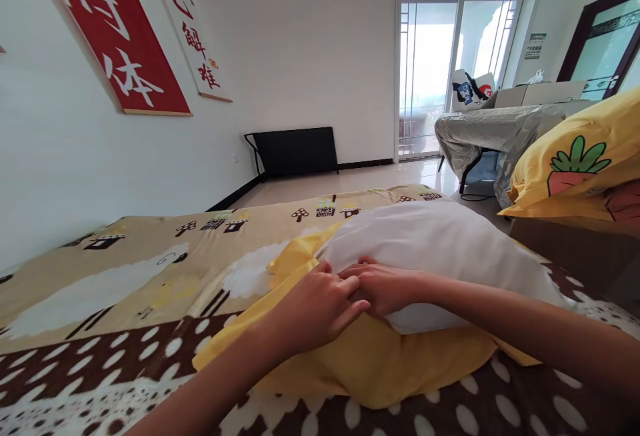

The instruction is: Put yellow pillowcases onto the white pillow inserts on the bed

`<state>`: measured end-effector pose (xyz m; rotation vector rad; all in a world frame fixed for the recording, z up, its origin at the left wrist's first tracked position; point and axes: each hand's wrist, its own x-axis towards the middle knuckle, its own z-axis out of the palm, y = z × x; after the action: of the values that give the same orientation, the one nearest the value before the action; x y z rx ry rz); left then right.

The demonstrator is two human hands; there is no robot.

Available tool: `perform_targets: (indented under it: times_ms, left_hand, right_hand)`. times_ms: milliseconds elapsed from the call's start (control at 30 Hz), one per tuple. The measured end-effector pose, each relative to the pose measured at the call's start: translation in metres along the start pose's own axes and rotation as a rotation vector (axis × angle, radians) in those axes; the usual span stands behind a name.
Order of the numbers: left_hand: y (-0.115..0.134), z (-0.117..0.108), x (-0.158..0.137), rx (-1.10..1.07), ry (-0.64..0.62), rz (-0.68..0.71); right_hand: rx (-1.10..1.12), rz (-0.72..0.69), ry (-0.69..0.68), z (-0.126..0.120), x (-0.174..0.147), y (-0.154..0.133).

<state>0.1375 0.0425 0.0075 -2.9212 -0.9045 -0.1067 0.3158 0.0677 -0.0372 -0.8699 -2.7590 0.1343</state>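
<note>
A white pillow (440,243) lies on a yellow pillowcase (400,363), which spreads out beneath it and to its left. My left hand (323,306) presses down at the pillow's left end, its fingers curled into the yellow cloth. Right beside it, touching it, my right hand (377,286) is closed on the pillow's near-left corner. The fingertips of both hands are partly hidden in the fabric. Under everything is a patterned blanket (250,229) with sheep, houses and brown polka-dot bands.
At the right, a yellow pillow with a carrot print (585,163) rests on a brown surface. Behind it stands a table under a silvery cover (500,126), with boxes and bags. A folded black frame (297,151) leans against the far wall, left of glass sliding doors (430,69).
</note>
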Motion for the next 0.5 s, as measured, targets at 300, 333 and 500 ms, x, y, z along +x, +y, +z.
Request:
perform_targets:
  times_ms: [300,333,500]
  left_hand:
    - [-0.019,0.002,-0.026,-0.337,0.300,-0.126]
    - [-0.027,0.003,-0.031,-0.308,0.359,-0.183]
    - [-0.109,0.036,-0.088,-0.139,0.375,-0.843]
  right_hand:
    - [0.696,0.207,-0.028,0.006,-0.004,-0.029]
    - [0.742,0.237,-0.032,0.008,-0.002,-0.030]
    - [1.136,0.407,0.038,0.008,-0.007,-0.024]
